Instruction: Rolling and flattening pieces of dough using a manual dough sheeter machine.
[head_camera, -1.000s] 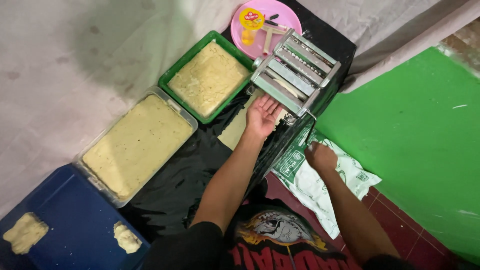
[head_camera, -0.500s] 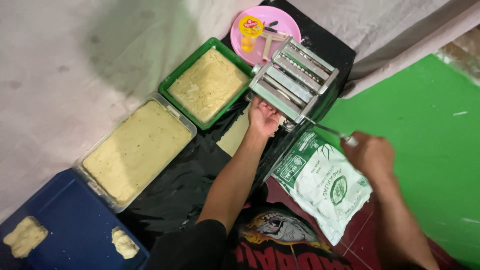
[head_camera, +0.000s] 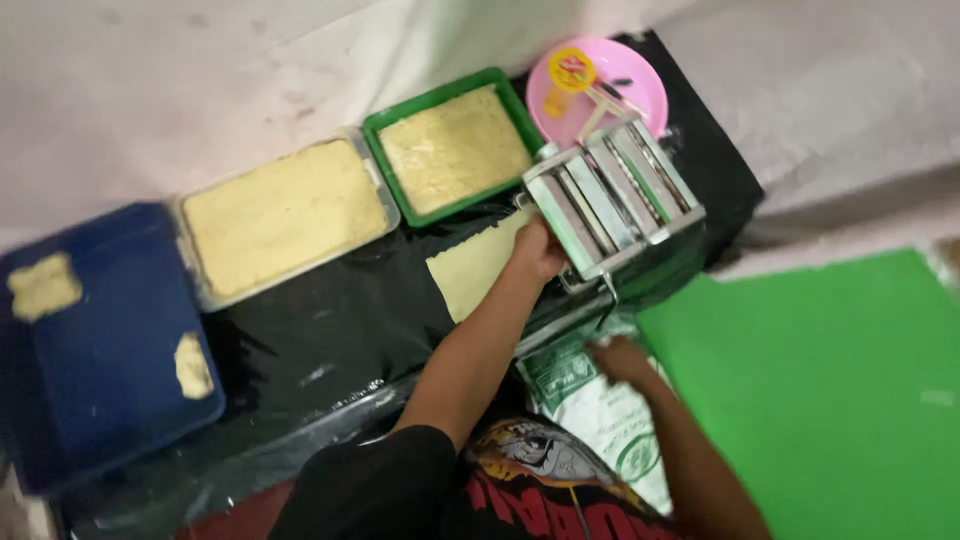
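One view only, from the head camera; left hand (head_camera: 540, 250) rests against the near face of the metal roller machine (head_camera: 612, 200), fingers curled at its lower edge where a pale dough sheet (head_camera: 478, 268) comes out onto the black work surface (head_camera: 330, 330); whether the hand grips the sheet or merely steadies it cannot be told; right hand (head_camera: 622, 358) is blurred, low at the machine's front corner beside the thin crank handle (head_camera: 606, 292), apparently closed, though the grip itself is not resolved; half a second ago this hand was higher and further right, so it has swung back down, which is consistent with a turn of the crank feeding the sheet through; the dough sheet now lies longer across the surface than before; along the far edge of the surface stand a green tray (head_camera: 455, 150) and a clear tray (head_camera: 285, 220), both filled with yellow crumbly dough; a pink plate (head_camera: 640, 85) sits at the far right corner behind the machine; a blue lid (head_camera: 110, 340) with two dough scraps lies at the left end; a printed plastic bag (head_camera: 600, 420) lies below the right hand; green sheet (head_camera: 830, 400) at right
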